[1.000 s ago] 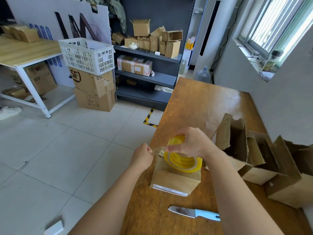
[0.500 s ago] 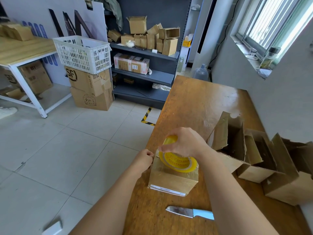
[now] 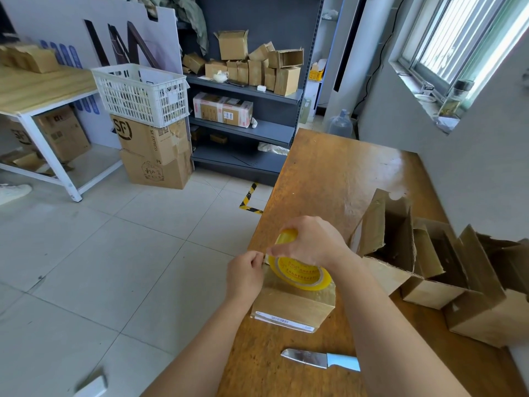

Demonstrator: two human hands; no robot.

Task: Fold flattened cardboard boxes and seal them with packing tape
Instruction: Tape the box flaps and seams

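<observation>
While the tape roll (image 3: 300, 275) was gripped atop the box (image 3: 292, 306) by the right hand (image 3: 310, 242), the tape end (image 3: 266, 257) was pinched by the left hand (image 3: 244, 272).

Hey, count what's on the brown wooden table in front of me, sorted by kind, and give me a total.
Closed cardboard box: 1
Open cardboard boxes: 3
Yellow tape roll: 1
Knife: 1
Total: 6
</observation>
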